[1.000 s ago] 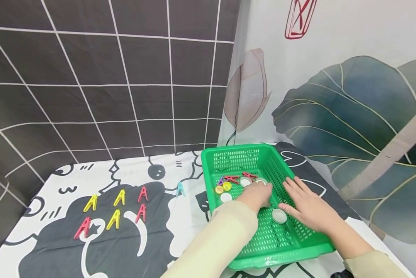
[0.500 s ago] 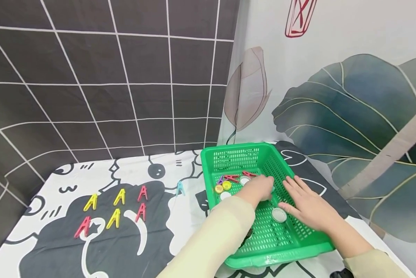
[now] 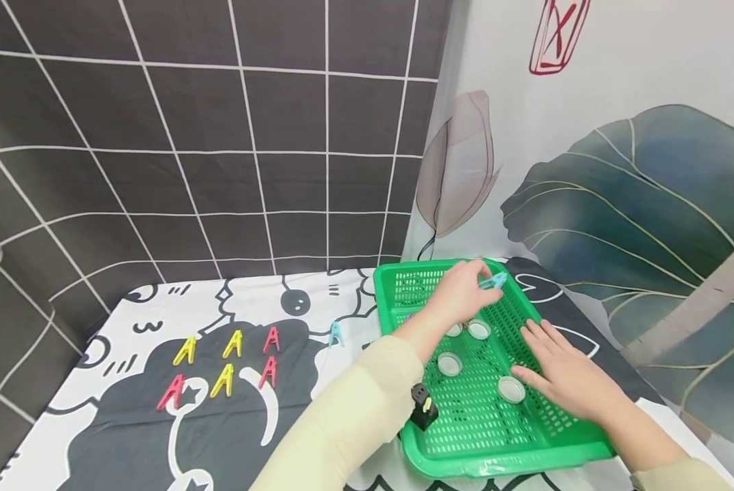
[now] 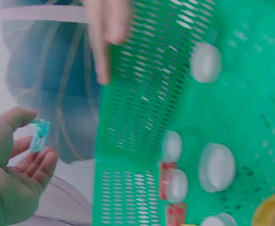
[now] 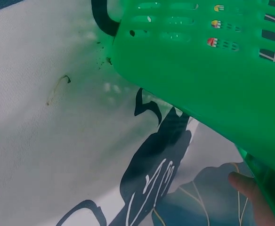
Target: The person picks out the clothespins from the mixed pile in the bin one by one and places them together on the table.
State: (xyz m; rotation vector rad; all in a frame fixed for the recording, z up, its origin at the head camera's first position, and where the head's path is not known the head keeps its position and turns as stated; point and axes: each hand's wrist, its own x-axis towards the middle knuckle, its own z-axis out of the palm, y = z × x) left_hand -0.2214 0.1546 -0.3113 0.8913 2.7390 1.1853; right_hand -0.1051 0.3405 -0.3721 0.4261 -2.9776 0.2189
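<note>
My left hand [image 3: 459, 296] pinches a light blue clothespin [image 3: 494, 280] between thumb and fingers, raised above the far right part of the green basket [image 3: 501, 466]. In the left wrist view the same clothespin [image 4: 41, 134] shows at the fingertips. The right hand [image 3: 566, 378] lies with straight fingers on the basket's right wall. Round white lids [image 3: 450, 364] are spread over the basket floor. Behind my left forearm, red clothespins [image 4: 176, 214] and a yellow cap [image 4: 271, 214] lie at the far end, mostly hidden in the head view.
To the left, yellow clothespins [image 3: 222, 380] and red clothespins [image 3: 269, 372] stand in rows on the patterned cloth [image 3: 182, 307]. One light blue clothespin [image 3: 336, 334] lies between them and the basket. A dark gridded curtain [image 3: 219, 136] hangs behind.
My left hand has risen from the basket floor, with a light blue clothespin now showing in its fingers. The right hand keeps its place on the basket. The head view has swung slightly left.
</note>
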